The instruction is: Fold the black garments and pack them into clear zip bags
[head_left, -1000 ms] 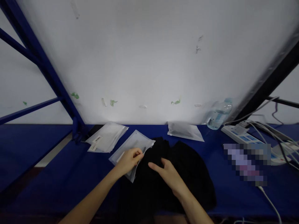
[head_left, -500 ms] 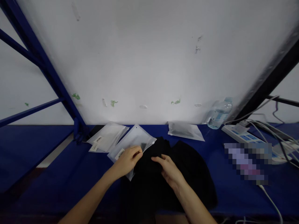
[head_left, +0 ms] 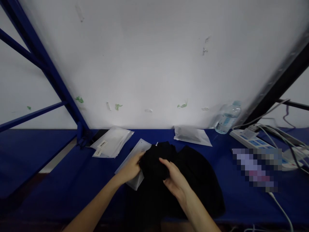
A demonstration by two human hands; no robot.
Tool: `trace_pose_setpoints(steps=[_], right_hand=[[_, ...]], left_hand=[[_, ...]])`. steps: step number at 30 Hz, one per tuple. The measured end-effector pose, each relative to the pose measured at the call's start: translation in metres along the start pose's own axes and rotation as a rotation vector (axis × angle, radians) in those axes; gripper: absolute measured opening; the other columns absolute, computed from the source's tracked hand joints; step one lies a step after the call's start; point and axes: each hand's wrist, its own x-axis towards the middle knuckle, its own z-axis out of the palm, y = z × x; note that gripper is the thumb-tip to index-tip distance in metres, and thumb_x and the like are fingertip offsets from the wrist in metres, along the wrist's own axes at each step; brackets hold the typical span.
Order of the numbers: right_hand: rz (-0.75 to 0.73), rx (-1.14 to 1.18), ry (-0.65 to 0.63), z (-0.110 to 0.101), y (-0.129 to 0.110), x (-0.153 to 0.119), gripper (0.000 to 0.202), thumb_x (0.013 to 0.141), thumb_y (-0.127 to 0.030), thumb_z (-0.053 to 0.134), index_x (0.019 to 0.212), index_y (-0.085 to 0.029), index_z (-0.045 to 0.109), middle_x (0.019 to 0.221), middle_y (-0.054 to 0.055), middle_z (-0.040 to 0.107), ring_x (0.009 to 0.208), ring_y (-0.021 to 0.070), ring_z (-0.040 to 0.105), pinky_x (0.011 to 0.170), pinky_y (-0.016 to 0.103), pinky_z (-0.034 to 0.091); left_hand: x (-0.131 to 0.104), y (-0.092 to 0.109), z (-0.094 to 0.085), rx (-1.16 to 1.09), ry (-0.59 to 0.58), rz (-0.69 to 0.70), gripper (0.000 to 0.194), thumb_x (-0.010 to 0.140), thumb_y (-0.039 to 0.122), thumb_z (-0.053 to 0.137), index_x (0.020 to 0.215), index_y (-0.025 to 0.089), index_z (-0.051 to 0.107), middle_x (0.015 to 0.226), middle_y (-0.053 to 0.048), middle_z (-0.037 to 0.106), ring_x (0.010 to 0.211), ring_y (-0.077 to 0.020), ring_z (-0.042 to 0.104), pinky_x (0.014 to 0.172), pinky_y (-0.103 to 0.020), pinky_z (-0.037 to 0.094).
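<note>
A bundle of black cloth (head_left: 154, 161) is between my two hands, above a larger spread of black cloth (head_left: 200, 180). My left hand (head_left: 131, 167) grips the bundle's left side, its fingertips partly hidden by the cloth. Under and behind that hand lies a translucent zip bag (head_left: 138, 149), its right part covered by the cloth. My right hand (head_left: 175, 175) holds the bundle from the right, with the thumb and fingers closed on the fabric.
Several translucent bags with labels (head_left: 112, 141) lie at the back left, and another filled bag (head_left: 191, 136) at the back centre. A water bottle (head_left: 228, 118), a power strip (head_left: 256, 140), cables and a blurred-out item (head_left: 253, 169) are at the right.
The black bundle has come up over the zip bag's right part. My left hand has moved slightly left and down and now grips cloth; my right hand has closed on the cloth too.
</note>
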Motion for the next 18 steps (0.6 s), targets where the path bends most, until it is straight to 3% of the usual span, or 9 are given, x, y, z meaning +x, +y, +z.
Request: trace_pose_setpoints(steps=[3,4,9,13,15,18], right_hand=[[0.095,0.059,0.024,0.002,0.016,-0.001,0.03,0.073,-0.039,0.069,0.096,-0.022,0.059,0.097,0.007,0.073,0.092,0.025,0.07,0.072,0.034,0.056],[0.066,0.021,0.019,0.002,0.02,0.0,0.033,0.074,-0.04,0.068,0.099,-0.022,0.058,0.1,0.007,0.072,0.098,0.0251,0.068,0.077,0.034,0.055],[-0.33,-0.3,0.045,0.001,0.025,0.007,0.03,0.078,-0.039,0.063,0.101,-0.02,0.061,0.113,0.009,0.067,0.117,0.0261,0.057,0.101,0.038,0.042],[-0.427,-0.453,0.086,0.005,0.028,0.007,0.021,0.079,-0.032,0.061,0.095,-0.02,0.063,0.099,0.011,0.07,0.101,0.0293,0.065,0.091,0.039,0.048],[-0.472,-0.515,0.005,0.007,0.029,0.001,0.02,0.078,-0.024,0.06,0.098,-0.02,0.064,0.098,0.01,0.07,0.099,0.0292,0.065,0.088,0.037,0.049],[-0.573,-0.686,-0.25,0.009,0.026,-0.009,0.042,0.074,-0.006,0.052,0.112,-0.022,0.062,0.111,0.008,0.067,0.108,0.0265,0.062,0.093,0.035,0.047]], left_hand=[[0.002,-0.001,-0.001,0.092,0.044,-0.036,0.019,0.088,0.023,0.039,0.074,0.022,0.051,0.075,-0.001,0.056,0.074,-0.0186,0.054,0.069,-0.032,0.044],[0.002,-0.001,-0.001,0.108,0.053,-0.039,0.021,0.089,0.025,0.038,0.071,0.022,0.048,0.072,0.0,0.053,0.071,-0.0178,0.052,0.067,-0.031,0.043],[-0.008,0.008,0.002,0.178,0.168,-0.009,0.023,0.094,0.025,0.033,0.073,0.022,0.041,0.076,0.001,0.047,0.074,-0.0174,0.049,0.07,-0.031,0.04],[-0.016,0.015,0.008,0.312,0.321,0.053,0.023,0.095,0.022,0.03,0.074,0.023,0.037,0.076,0.001,0.044,0.071,-0.0166,0.049,0.067,-0.03,0.04],[-0.016,0.014,0.012,0.377,0.342,0.053,0.022,0.095,0.021,0.03,0.073,0.024,0.036,0.076,0.001,0.044,0.07,-0.0168,0.049,0.066,-0.03,0.041],[-0.01,0.009,0.016,0.447,0.356,0.026,0.022,0.093,0.02,0.03,0.072,0.024,0.034,0.074,0.001,0.045,0.069,-0.0175,0.05,0.064,-0.031,0.041]])
